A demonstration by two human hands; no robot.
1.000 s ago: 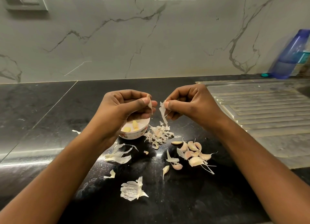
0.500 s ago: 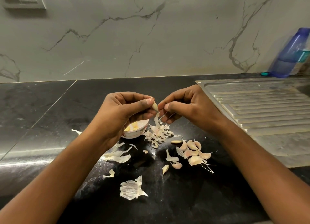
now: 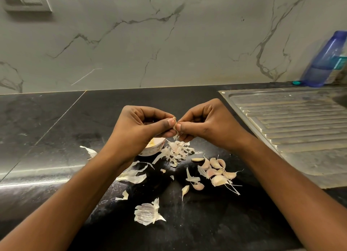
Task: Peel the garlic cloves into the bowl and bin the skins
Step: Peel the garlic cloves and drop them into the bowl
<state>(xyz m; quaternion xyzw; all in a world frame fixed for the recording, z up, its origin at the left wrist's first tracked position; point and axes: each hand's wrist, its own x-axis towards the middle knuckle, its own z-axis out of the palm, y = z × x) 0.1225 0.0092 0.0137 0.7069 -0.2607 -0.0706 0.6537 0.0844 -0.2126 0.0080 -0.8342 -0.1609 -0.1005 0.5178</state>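
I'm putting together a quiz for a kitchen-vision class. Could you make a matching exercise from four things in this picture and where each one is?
Things
1 bowl
2 garlic clove
3 blue bottle
4 unpeeled cloves

Places
A heaped on the black counter
B pinched between left hand and right hand
C far right, against the wall
D partly hidden behind the left hand

Pairs: 1-D, 2-B, 3-C, 4-A

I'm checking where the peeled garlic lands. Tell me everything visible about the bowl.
The bowl is small, white, apparently ceramic, with a faint pattern on its wall. It stands upright on the black counter, mostly hidden behind the left hand. Pale yellow peeled garlic shows inside. Loose skins lie at its right side.
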